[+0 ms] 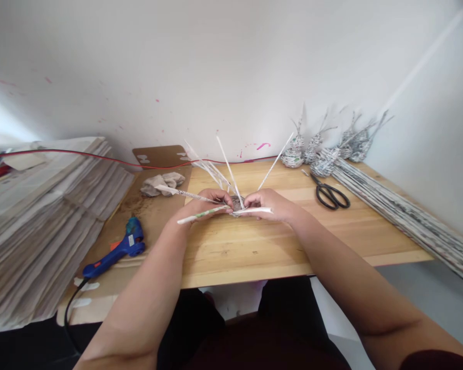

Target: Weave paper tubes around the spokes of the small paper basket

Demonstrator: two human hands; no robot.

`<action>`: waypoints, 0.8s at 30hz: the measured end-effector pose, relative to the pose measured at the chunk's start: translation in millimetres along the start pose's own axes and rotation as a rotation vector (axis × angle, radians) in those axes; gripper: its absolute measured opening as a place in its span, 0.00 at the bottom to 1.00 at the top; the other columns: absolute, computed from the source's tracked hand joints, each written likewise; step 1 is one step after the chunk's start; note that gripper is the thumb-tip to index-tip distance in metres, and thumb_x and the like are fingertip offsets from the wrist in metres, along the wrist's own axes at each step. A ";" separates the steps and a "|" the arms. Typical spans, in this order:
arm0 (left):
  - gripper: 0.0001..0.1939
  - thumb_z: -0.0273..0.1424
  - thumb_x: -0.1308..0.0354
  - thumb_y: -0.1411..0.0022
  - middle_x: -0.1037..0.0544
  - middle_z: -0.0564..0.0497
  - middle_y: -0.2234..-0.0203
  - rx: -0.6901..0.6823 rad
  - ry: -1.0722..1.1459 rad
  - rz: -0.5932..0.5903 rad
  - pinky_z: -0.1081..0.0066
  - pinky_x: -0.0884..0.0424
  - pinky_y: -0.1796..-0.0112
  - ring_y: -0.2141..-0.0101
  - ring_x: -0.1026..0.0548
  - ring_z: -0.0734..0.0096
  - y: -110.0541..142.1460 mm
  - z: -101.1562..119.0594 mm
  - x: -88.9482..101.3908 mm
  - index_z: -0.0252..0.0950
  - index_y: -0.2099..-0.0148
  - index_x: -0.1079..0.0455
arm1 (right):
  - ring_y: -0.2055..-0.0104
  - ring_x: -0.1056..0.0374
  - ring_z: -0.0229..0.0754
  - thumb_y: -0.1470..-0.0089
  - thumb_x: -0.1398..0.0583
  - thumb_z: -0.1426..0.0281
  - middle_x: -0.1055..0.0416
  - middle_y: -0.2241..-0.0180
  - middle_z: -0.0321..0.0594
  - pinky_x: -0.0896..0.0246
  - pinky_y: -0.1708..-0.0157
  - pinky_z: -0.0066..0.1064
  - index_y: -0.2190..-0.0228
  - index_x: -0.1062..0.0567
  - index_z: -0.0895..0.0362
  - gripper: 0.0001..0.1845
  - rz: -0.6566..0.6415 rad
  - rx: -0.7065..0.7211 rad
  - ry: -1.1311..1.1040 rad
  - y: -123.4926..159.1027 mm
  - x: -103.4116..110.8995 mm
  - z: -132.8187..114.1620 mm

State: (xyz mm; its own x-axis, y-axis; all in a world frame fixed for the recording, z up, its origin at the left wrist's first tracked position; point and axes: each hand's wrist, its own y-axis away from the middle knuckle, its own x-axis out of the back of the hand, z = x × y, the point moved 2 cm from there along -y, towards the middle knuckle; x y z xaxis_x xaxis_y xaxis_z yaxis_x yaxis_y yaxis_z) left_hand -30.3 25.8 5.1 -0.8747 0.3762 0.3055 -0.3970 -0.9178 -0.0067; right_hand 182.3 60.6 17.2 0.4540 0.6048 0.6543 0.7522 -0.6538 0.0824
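The left hand (213, 205) and the right hand (270, 201) are pinching opposite sides of a small, round, grey woven-paper base (238, 202) over the pale wooden counter (247, 257), probably steadying it; thin white rolled-paper spokes (229, 169) are fanning outward, seemingly leaving the rim reachable.

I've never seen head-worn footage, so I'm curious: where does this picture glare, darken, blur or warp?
All in the head view: glare washes out the far left edge, above the paper stack; a faint, soft shadow lies on the table below the left hand and right hand; the woven shapes' thin tips blur against the wall; the right forearm looks stretched, probably wide-angle distortion.
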 end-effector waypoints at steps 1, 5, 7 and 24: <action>0.14 0.36 0.28 0.52 0.21 0.49 0.72 -0.004 0.012 -0.005 0.71 0.31 0.65 0.69 0.25 0.70 -0.2 -0.2 -0.1 0.32 0.68 0.25 | 0.78 0.42 0.32 0.49 0.35 0.55 0.35 0.82 0.30 0.52 0.77 0.25 0.73 0.22 0.57 0.17 -0.006 -0.001 -0.002 -0.3 -0.3 0.2; 0.14 0.36 0.28 0.52 0.21 0.49 0.73 -0.019 0.045 -0.019 0.72 0.31 0.66 0.71 0.25 0.71 -1.3 -2.8 0.1 0.32 0.68 0.25 | 0.78 0.41 0.32 0.49 0.36 0.55 0.34 0.82 0.31 0.52 0.76 0.25 0.74 0.23 0.57 0.17 0.005 -0.005 0.006 -2.0 -2.3 2.9; 0.14 0.36 0.28 0.52 0.21 0.49 0.72 -0.017 0.034 -0.009 0.72 0.31 0.65 0.70 0.25 0.71 -1.4 -4.1 0.4 0.32 0.67 0.25 | 0.77 0.40 0.33 0.49 0.35 0.55 0.34 0.82 0.31 0.51 0.76 0.25 0.75 0.23 0.57 0.17 0.025 -0.019 0.019 -2.5 -3.1 4.3; 0.43 0.34 0.28 0.55 0.30 0.37 0.42 0.022 0.147 0.472 0.62 0.27 0.54 0.59 0.23 0.67 19.4 7.8 17.5 0.35 0.37 0.36 | 0.80 0.35 0.31 0.55 0.31 0.54 0.29 0.79 0.33 0.43 0.80 0.23 0.75 0.25 0.59 0.20 0.077 -0.084 -0.322 -8.4 0.6 13.7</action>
State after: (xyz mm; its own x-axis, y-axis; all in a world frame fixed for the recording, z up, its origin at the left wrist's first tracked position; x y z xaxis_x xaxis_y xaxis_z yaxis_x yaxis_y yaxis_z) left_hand -51.2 13.6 17.8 -0.9882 -0.0685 0.1367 0.0562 -0.9942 -0.0917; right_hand 182.9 72.6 6.6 0.6456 0.6559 0.3911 0.6739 -0.7303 0.1123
